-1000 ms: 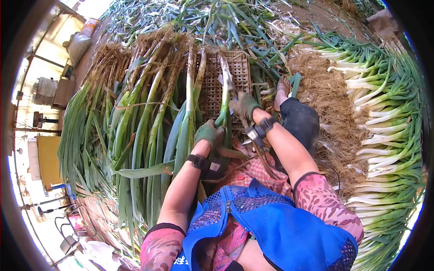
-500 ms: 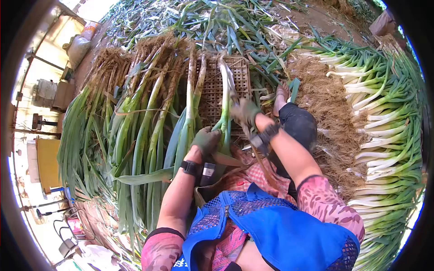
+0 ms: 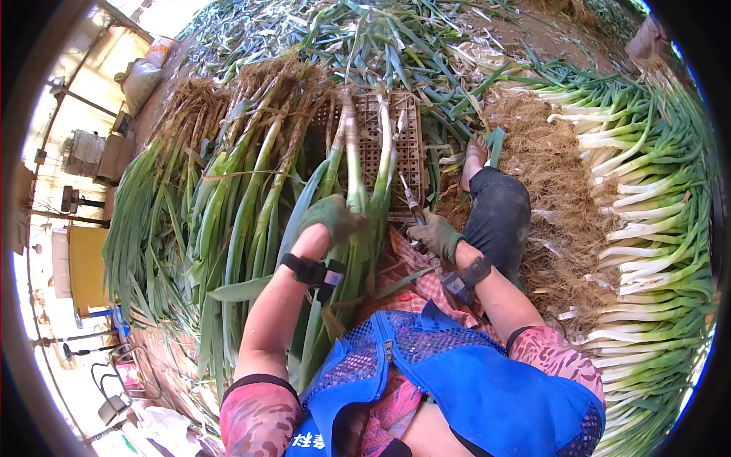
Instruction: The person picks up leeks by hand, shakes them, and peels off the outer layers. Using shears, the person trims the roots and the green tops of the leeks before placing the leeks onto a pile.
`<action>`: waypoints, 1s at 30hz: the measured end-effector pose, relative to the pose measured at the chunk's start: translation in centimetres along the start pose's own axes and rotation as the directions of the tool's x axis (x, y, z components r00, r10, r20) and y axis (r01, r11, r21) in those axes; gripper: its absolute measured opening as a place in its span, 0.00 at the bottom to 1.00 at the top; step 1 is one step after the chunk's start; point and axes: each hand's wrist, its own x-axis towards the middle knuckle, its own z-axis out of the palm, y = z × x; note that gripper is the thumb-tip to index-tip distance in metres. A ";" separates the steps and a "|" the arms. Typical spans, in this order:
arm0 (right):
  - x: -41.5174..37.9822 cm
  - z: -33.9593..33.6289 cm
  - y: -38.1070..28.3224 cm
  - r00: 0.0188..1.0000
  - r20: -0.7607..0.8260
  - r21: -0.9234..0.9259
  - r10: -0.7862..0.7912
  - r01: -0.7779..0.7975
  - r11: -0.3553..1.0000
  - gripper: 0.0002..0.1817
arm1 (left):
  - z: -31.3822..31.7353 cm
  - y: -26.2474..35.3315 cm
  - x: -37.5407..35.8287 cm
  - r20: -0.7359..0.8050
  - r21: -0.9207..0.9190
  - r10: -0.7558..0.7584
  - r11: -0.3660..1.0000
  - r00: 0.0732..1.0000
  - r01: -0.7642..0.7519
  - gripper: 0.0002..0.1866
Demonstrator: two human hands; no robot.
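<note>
The left hand (image 3: pixel 331 217), in a green glove, is closed around a green onion stalk (image 3: pixel 355 164) and holds it roughly upright over the person's lap, its pale lower stem pointing away toward a brown plastic crate (image 3: pixel 407 145) that lies on the ground ahead. A second stalk (image 3: pixel 384 152) stands just beside the held one, over the crate. The right hand (image 3: pixel 438 234), also gloved, is shut on the handle of a small knife (image 3: pixel 411 202), whose blade points up and away toward the crate's near edge; this hand sits low, near the person's dark-trousered knee (image 3: pixel 499 209). To the left lies a pile of untrimmed onions (image 3: pixel 228 175) with muddy roots at their far ends. To the right, a row of cleaned onions (image 3: pixel 647 206) with white stems lies stacked, and between it and the knee spreads a heap of cut roots (image 3: pixel 548 167).
</note>
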 end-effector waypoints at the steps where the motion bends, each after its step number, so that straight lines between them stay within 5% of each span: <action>1: 0.9 0.4 1.3 1.000 -0.019 0.031 -0.018 0.019 0.999 0.24 | 0.3 0.6 0.5 -0.012 -0.070 -0.004 0.998 1.000 0.003 0.31; 4: 2.5 0.8 4.2 0.998 -0.062 0.108 -0.032 0.038 0.993 0.23 | 2.2 1.6 3.3 -0.125 -0.185 -0.042 0.983 0.991 0.018 0.32; 6: -2.0 -0.5 -1.0 0.998 -0.061 0.161 0.009 0.000 0.987 0.23 | 3.5 1.8 5.9 -0.121 -0.174 -0.099 0.982 0.988 0.077 0.33; 7: -4.9 -0.9 -3.8 0.999 -0.027 0.223 0.027 -0.021 0.975 0.22 | 3.3 2.5 5.6 0.006 -0.117 -0.091 0.989 0.996 0.091 0.34; 11: -10.8 -0.5 -5.3 0.996 0.075 -0.116 -0.045 0.054 0.992 0.26 | 5.1 2.0 5.1 0.016 -0.125 0.000 0.992 1.000 0.002 0.33; 14: -12.1 -1.1 -6.2 1.000 0.019 -0.166 -0.009 0.012 0.986 0.27 | 5.1 0.3 4.9 0.077 -0.472 0.036 0.882 0.996 0.004 0.30; 17: -12.0 -0.7 -7.1 0.999 -0.003 -0.229 -0.034 0.032 0.973 0.29 | 5.2 -0.5 3.0 0.070 -0.801 0.050 0.597 0.996 0.026 0.27; 24: -2.3 0.6 -6.2 0.989 -0.144 -0.301 -0.041 -0.005 0.954 0.30 | 7.0 -0.9 4.7 -0.006 -0.464 -0.016 0.886 1.000 0.011 0.27; 28: 2.6 -0.6 -7.1 0.981 -0.161 -0.181 0.107 -0.135 0.974 0.30 | 8.2 -2.1 5.6 0.030 -0.585 0.007 0.811 1.000 0.012 0.24; 30: 1.1 -0.1 -7.6 0.984 -0.169 -0.266 0.049 -0.094 0.959 0.30 | 9.5 -2.6 6.4 -0.193 -0.641 0.018 0.755 0.981 -0.140 0.23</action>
